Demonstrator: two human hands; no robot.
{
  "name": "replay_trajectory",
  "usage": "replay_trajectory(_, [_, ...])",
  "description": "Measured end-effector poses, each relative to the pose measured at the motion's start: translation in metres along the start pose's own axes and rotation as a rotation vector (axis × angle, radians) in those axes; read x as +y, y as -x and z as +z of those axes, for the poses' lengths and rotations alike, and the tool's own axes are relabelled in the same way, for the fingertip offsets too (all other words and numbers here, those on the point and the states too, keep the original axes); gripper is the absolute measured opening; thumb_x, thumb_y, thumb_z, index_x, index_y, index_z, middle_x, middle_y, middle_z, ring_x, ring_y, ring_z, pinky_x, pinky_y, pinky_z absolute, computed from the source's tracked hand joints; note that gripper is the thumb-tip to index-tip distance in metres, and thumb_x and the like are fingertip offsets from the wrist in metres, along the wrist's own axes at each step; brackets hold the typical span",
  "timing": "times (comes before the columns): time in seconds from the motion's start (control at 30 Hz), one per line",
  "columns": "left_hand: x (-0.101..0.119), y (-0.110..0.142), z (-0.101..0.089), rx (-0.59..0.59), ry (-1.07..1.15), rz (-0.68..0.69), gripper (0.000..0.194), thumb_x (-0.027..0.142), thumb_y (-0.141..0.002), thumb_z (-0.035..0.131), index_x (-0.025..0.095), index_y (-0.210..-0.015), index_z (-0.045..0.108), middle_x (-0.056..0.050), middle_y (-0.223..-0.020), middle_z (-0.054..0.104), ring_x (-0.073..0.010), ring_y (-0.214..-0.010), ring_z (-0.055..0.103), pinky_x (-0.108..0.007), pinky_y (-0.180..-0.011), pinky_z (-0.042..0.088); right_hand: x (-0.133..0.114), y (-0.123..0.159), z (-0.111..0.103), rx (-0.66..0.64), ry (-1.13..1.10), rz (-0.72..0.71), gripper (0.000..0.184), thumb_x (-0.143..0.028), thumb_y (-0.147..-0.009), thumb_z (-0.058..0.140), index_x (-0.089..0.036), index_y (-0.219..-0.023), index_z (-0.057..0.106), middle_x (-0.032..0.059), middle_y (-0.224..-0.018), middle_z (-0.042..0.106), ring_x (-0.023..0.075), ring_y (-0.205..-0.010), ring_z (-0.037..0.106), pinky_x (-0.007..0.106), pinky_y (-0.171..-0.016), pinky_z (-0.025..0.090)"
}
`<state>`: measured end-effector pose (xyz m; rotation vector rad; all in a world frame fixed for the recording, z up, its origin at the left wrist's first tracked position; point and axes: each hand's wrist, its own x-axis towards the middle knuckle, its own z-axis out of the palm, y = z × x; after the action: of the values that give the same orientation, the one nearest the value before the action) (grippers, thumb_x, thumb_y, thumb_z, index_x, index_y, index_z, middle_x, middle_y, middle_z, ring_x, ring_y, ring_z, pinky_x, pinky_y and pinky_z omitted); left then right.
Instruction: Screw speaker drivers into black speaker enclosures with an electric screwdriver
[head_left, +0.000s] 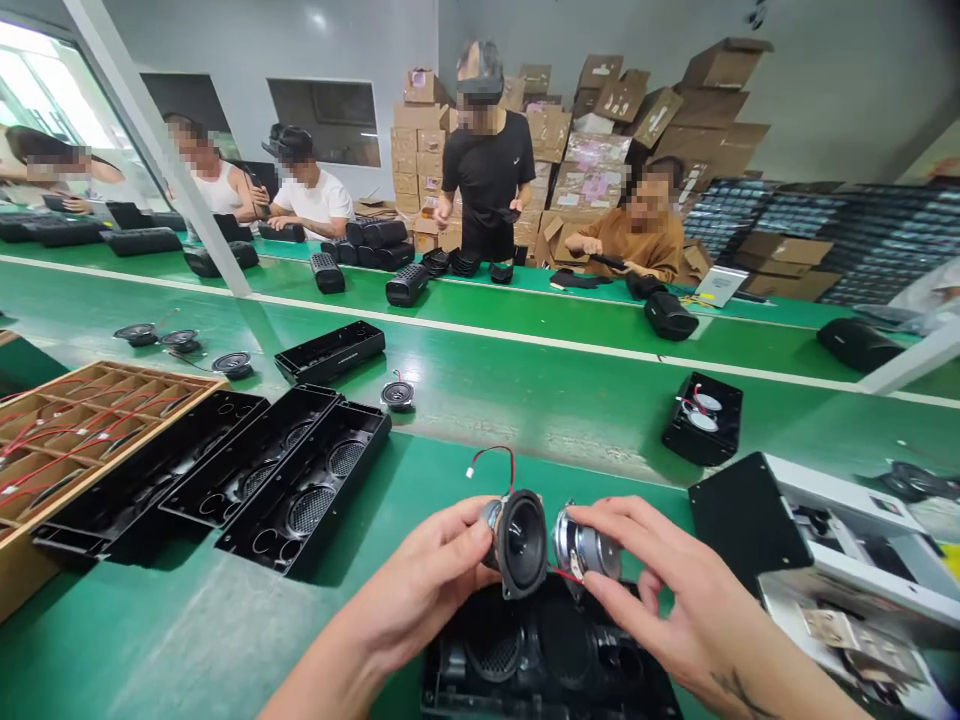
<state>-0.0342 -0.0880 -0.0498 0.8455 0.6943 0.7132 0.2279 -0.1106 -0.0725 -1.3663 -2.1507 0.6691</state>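
On the green counter (pixel 187 640) three empty black housings (pixel 225 480) wait at the left. The left hand (pixel 427 585) has its grip closed on a black speaker driver (pixel 521 540), and the right hand (pixel 660 590) pinches a second driver (pixel 585 548). Both are held just above an open housing (pixel 547 660), whose holes look not yet filled.

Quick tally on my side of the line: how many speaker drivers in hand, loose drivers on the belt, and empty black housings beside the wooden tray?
Speaker drivers in hand: 2, left hand holds the cone driver, right hand holds the magnet-side driver
Loose drivers on the belt: 4
Empty black housings by the wooden tray: 3
Total: 9
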Motion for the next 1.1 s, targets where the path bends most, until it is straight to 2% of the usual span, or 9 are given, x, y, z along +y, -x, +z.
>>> replay_trajectory(0.17, [0.006, 0.031, 0.022, 0.028, -0.161, -0.005, 0.045, 0.052, -0.091, 0.075, 0.028, -0.127, 0.069, -0.007, -0.128, 0.068, -0.0201, -0.111, 0.064, -0.029, -0.095, 0.050, -0.006, 0.018, 0.015, 0.207, 0.252, 0.059, 0.026, -0.041, -0.101, 0.057, -0.030, -0.124, 0.062, 0.0036, -0.116, 0.058, 0.0056, -0.051, 0.051, 0.023, -0.053, 0.056])
replay_trajectory(0.3, [0.018, 0.050, 0.040, -0.128, -0.418, 0.043, 0.046, 0.050, -0.085, 0.079, 0.034, -0.127, 0.069, -0.006, -0.154, 0.051, -0.0278, -0.116, 0.067, -0.038, -0.099, 0.054, -0.010, 0.029, 0.026, 0.212, 0.284, 0.080, 0.028, -0.045, -0.102, 0.053, -0.029, -0.122, 0.064, 0.0045, -0.111, 0.060, 0.0102, -0.055, 0.056, 0.027, -0.051, 0.054])
replay_trajectory(0.37, [0.027, 0.058, 0.042, -0.064, -0.611, 0.025, 0.047, 0.049, -0.081, 0.083, 0.037, -0.125, 0.071, -0.005, -0.152, 0.053, -0.0277, -0.110, 0.069, -0.040, -0.099, 0.055, -0.010, 0.034, 0.028, 0.156, 0.220, 0.089, 0.027, -0.044, -0.104, 0.050, -0.033, -0.124, 0.063, 0.0026, -0.113, 0.059, 0.0078, -0.056, 0.056, 0.025, -0.054, 0.054])
replay_trajectory(0.5, [0.037, 0.073, 0.023, 0.239, -0.838, -0.018, 0.047, 0.056, -0.074, 0.087, 0.041, -0.117, 0.076, -0.003, -0.150, 0.054, -0.0289, -0.112, 0.065, -0.041, -0.099, 0.055, -0.010, 0.046, 0.027, -0.064, -0.086, 0.258, 0.021, -0.047, -0.103, 0.052, -0.043, -0.120, 0.063, -0.0024, -0.114, 0.057, 0.0056, -0.061, 0.051, 0.018, -0.048, 0.042])
replay_trajectory(0.6, [0.038, 0.079, 0.001, 0.314, -0.786, -0.013, 0.049, 0.058, -0.080, 0.080, 0.038, -0.124, 0.073, -0.006, -0.146, 0.057, -0.0275, -0.106, 0.067, -0.037, -0.089, 0.059, -0.011, 0.051, 0.027, -0.164, -0.196, 0.411, 0.021, -0.043, -0.097, 0.055, -0.042, -0.117, 0.063, -0.0026, -0.117, 0.055, 0.0078, -0.072, 0.052, 0.018, -0.053, 0.041])
replay_trajectory(0.7, [0.034, 0.077, -0.015, 0.374, -0.713, -0.069, 0.056, 0.059, -0.084, 0.076, 0.034, -0.133, 0.066, -0.006, -0.120, 0.070, -0.0266, -0.101, 0.068, -0.033, -0.082, 0.058, -0.013, 0.053, 0.028, -0.239, -0.188, 0.461, 0.029, -0.033, -0.095, 0.051, -0.040, -0.122, 0.057, -0.0017, -0.120, 0.053, 0.0082, -0.073, 0.054, 0.020, -0.053, 0.041])
replay_trajectory(0.8, [0.023, 0.068, -0.021, 0.417, -0.653, -0.079, 0.059, 0.058, -0.087, 0.074, 0.029, -0.137, 0.062, -0.005, -0.102, 0.072, -0.0217, -0.088, 0.065, -0.029, -0.074, 0.055, -0.011, 0.052, 0.031, -0.270, -0.057, 0.377, 0.033, -0.028, -0.097, 0.047, -0.039, -0.127, 0.052, -0.0019, -0.124, 0.054, 0.0082, -0.074, 0.059, 0.021, -0.058, 0.049])
replay_trajectory(0.93, [-0.002, 0.058, -0.024, 0.442, -0.545, -0.052, 0.056, 0.053, -0.088, 0.073, 0.025, -0.134, 0.061, -0.008, -0.115, 0.067, -0.0190, -0.086, 0.060, -0.026, -0.063, 0.051, -0.005, 0.052, 0.040, -0.207, 0.210, 0.161, 0.030, -0.028, -0.101, 0.049, -0.036, -0.130, 0.050, -0.0025, -0.124, 0.058, 0.0088, -0.072, 0.065, 0.025, -0.067, 0.061])
replay_trajectory(1.1, [-0.020, 0.059, -0.027, 0.404, -0.469, -0.161, 0.058, 0.054, -0.089, 0.070, 0.027, -0.137, 0.052, -0.005, -0.110, 0.063, -0.0207, -0.094, 0.062, -0.030, -0.075, 0.052, -0.001, 0.054, 0.052, -0.077, 0.376, 0.055, 0.032, -0.033, -0.102, 0.049, -0.031, -0.134, 0.052, 0.0014, -0.124, 0.062, 0.0164, -0.069, 0.069, 0.036, -0.058, 0.063])
